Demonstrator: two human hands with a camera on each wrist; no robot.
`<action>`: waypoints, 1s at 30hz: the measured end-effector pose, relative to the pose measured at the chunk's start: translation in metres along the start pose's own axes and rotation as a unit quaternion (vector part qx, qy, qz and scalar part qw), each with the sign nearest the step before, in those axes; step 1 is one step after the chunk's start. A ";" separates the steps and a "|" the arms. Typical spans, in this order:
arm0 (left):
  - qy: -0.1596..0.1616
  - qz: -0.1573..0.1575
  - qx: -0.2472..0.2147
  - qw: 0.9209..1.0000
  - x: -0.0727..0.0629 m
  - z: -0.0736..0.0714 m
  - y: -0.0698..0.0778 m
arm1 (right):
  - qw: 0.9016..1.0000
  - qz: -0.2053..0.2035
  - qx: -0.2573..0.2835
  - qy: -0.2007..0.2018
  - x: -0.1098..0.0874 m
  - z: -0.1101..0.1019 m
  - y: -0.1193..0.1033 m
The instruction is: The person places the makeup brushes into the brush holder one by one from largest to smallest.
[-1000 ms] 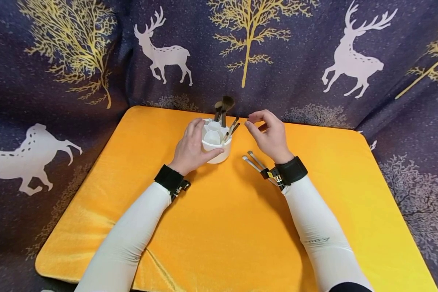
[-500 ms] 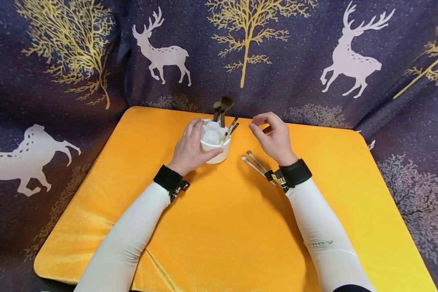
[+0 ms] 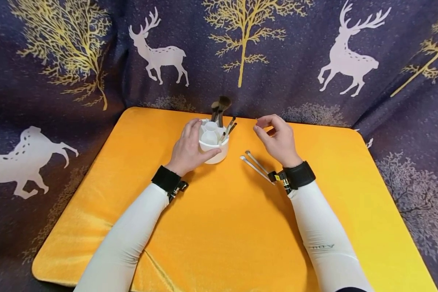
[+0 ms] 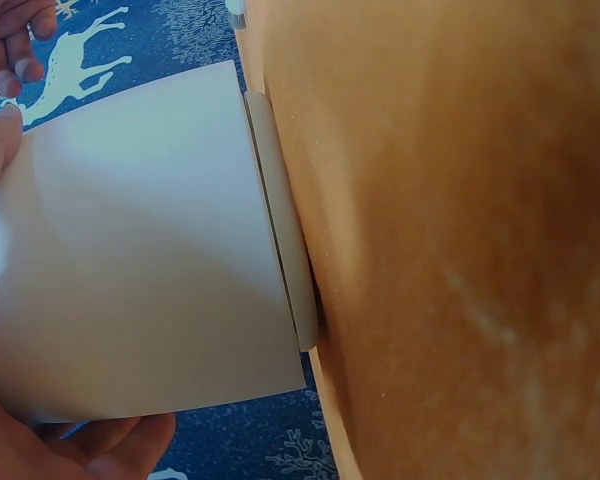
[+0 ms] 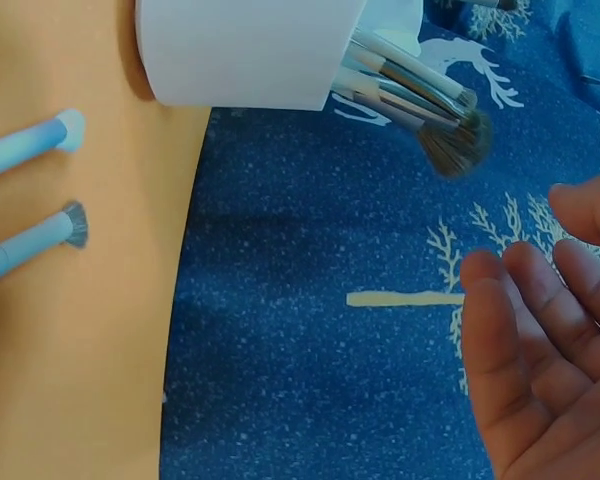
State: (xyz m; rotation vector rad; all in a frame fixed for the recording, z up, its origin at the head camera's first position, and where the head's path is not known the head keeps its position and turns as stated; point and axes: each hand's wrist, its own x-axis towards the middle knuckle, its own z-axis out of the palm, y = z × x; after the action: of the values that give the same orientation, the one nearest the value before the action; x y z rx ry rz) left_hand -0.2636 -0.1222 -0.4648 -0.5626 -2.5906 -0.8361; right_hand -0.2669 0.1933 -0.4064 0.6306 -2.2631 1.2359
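A white round brush holder (image 3: 215, 153) with several compartments stands on the table. My left hand (image 3: 187, 148) holds it from the left, thumb across its front wall and fingers around the far side. In the left wrist view the holder's smooth wall (image 4: 140, 250) fills much of the picture between thumb and fingers. Several makeup brushes (image 3: 224, 103) stand in the holder, bristles up. To its right my right hand (image 3: 278, 140) hovers with loosely bent fingers; the right wrist view shows the hand (image 5: 550, 360) with nothing in it. Under its wrist lie two brushes (image 5: 25, 150).
An orange cloth covers the table (image 3: 204, 235). Behind its back edge hangs a dark blue curtain (image 3: 204, 48) with white deer and yellow trees. A wrist camera (image 3: 281, 178) on the right wrist hangs over the handles of the two lying brushes.
My right hand has drawn a little to the right, away from the holder, uncovering more of the lying brushes. My left hand keeps its hold. The head view has shifted slightly.
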 end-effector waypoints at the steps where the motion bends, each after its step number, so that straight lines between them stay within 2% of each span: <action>1: 0.002 0.001 -0.001 1.000 0.000 0.000 0.000 | 1.000 0.001 -0.001 -0.001 0.000 -0.001 0.000; 16: 0.003 -0.001 0.000 1.000 0.000 -0.001 0.000 | 0.997 0.024 -0.048 -0.053 0.002 -0.013 0.005; 24: 0.001 -0.003 -0.002 1.000 0.000 -0.002 0.001 | 0.988 0.066 -0.088 -0.108 0.004 -0.019 0.011; 30: 0.004 0.001 -0.003 1.000 0.000 -0.001 -0.001 | 0.983 0.080 -0.097 -0.133 0.005 -0.019 0.014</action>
State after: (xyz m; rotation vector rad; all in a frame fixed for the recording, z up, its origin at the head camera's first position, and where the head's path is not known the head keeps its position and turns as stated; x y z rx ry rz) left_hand -0.2635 -0.1235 -0.4644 -0.5612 -2.5811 -0.8443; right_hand -0.2749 0.2159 -0.4031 0.5787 -2.6626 1.0333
